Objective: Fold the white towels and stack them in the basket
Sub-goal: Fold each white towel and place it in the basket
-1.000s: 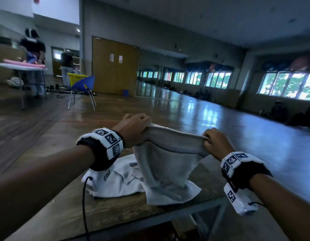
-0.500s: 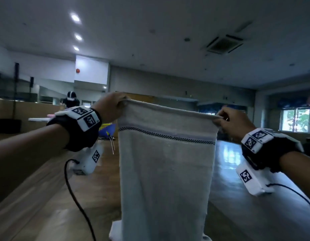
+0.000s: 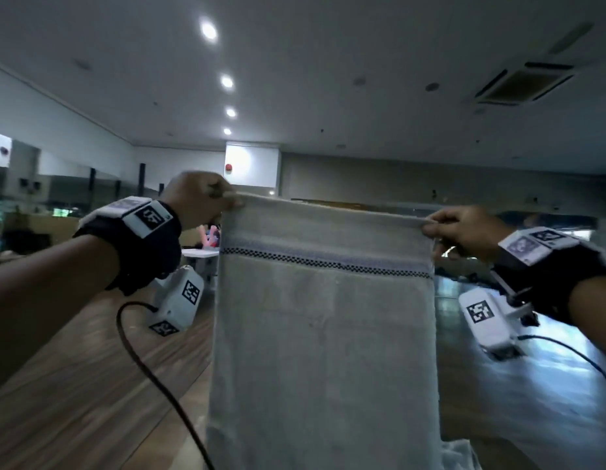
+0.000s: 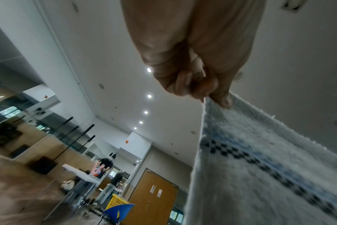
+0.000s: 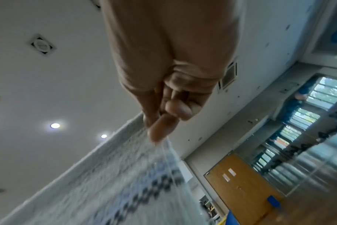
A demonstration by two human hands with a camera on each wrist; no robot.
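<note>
A white towel (image 3: 325,337) with a dark checked stripe near its top hangs full length in front of me. My left hand (image 3: 206,201) pinches its top left corner and my right hand (image 3: 454,225) pinches its top right corner, so the top edge is stretched taut between them. In the left wrist view the left hand's fingertips (image 4: 221,100) clamp the towel (image 4: 260,175) corner. In the right wrist view the right hand's fingertips (image 5: 160,130) clamp the towel (image 5: 110,182) corner. Part of another white towel (image 3: 459,452) shows at the bottom right. No basket for the towels shows.
A wooden table top (image 3: 91,401) lies below at the left, with a black cable (image 3: 152,371) hanging across it. Far off stand a white table with a person beside it (image 4: 104,166), a blue chair (image 4: 119,211), a yellow crate (image 4: 115,201) and wooden doors (image 4: 154,196).
Both hands have lifted the towel from the table to head height, so that it now hangs straight. My view has tilted up toward the ceiling.
</note>
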